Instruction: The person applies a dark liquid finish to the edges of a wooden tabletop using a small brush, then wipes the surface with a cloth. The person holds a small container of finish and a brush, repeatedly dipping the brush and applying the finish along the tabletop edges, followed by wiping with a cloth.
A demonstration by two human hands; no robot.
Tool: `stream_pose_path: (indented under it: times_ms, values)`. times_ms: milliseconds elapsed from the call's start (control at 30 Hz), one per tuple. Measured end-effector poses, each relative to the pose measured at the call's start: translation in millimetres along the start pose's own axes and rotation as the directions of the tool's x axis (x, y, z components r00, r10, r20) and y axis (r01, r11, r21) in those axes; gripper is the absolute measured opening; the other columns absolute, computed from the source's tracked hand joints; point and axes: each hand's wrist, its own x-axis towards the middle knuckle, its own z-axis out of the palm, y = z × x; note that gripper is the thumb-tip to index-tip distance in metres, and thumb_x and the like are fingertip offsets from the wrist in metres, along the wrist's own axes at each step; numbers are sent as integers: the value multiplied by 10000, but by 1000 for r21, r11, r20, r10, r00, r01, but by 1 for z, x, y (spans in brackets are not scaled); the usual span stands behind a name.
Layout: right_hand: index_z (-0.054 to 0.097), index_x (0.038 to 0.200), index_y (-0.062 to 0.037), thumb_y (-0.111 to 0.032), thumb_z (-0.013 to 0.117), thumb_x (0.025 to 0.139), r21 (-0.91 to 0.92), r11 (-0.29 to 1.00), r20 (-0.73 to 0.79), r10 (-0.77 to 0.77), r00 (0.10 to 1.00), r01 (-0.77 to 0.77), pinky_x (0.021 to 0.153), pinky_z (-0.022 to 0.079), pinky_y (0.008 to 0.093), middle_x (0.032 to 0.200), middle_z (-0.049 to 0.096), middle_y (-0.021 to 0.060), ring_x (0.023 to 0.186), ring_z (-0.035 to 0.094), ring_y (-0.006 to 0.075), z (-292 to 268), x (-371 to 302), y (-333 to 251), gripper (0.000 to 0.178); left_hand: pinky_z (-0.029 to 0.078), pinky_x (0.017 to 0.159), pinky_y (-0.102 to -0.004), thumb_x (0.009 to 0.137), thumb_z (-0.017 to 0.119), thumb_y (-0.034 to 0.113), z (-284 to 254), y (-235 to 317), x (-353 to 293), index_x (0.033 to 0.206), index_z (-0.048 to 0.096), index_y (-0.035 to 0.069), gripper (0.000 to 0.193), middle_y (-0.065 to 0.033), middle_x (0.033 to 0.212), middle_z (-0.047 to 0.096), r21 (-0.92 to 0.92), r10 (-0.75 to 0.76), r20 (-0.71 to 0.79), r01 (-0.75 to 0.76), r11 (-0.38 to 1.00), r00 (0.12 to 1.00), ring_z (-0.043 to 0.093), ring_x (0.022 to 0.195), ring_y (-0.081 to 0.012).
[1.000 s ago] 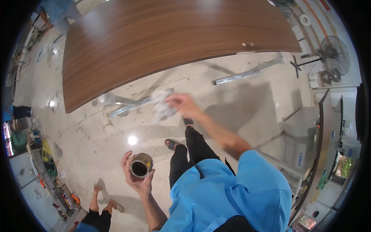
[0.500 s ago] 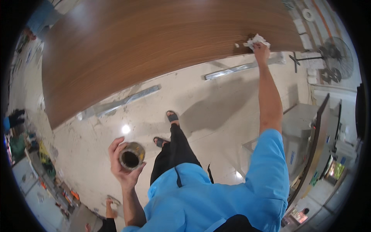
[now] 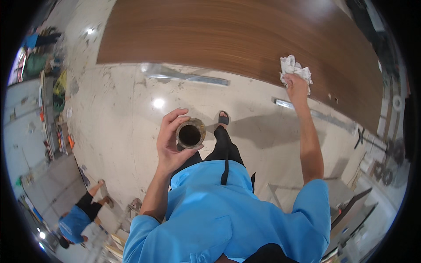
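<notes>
White cloth (image 3: 290,66) in right grip (image 3: 297,89) on brown panel (image 3: 219,35), container (image 3: 191,134) in left grip (image 3: 168,141), above pale floor (image 3: 123,122).

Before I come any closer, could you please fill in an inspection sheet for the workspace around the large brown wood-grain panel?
Surface: large brown wood-grain panel, two small pale spots by its near edge, towards the right.
Job's things: round, open-topped container with a dark inside; crumpled white wad, cloth or paper, at the panel's near edge.
Hands: left hand grips the container; right hand pinches the wad.
Clutter: two long silvery bars low down by the panel's near edge; bright orange item at far left.
Cables: nothing seen.
Surroundings: glossy cream floor with dark scuffs; another person in blue and black, lower left.
</notes>
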Motion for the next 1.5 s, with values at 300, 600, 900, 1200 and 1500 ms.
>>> stream_pose_path:
  times_ms: [300,600,900,1200,1500]
  values:
    - [770,948,-54,-108,703,906,103,986,148,-144,978,130,783,521,495,912,725,164,884,688,394,118,96,-251,96,434,1119,-401,713,944,121,-131,-37,-47,1373,608,48,743,-170,1473,489,-138,-52,-234,19,990,971,499,1360,-277]
    - [781,1031,3,-74,768,936,889,354,330,-51,943,-292,612,589,281,940,750,61,745,684,129,268,226,-565,122,464,1126,-387,714,893,-2,-310,-56,-80,1380,593,43,732,-136,1471,478,-36,-65,-357,55,998,932,520,1351,-259]
    - [748,1142,21,-110,746,961,755,609,120,234,965,-241,702,575,277,1038,740,57,865,683,108,181,300,-462,223,468,1118,-378,702,881,-30,-438,-78,-37,1368,596,24,726,-133,1463,483,-42,-74,-380,63,997,922,530,1333,-238]
    - [801,965,-118,-119,780,839,126,984,-168,146,975,-125,1025,476,494,1330,678,166,1185,607,450,227,303,-429,128,480,1115,-378,718,892,-10,-486,-93,113,1375,597,41,723,-140,1451,485,-13,8,-141,-10,1000,990,539,1331,-264]
    - [779,986,-29,-49,738,893,455,884,-296,267,917,-110,823,538,338,1015,751,109,898,692,231,147,341,-541,103,474,1119,-369,740,880,-8,-510,-88,266,1382,584,19,707,-129,1463,490,-20,63,78,-61,998,995,539,1336,-252]
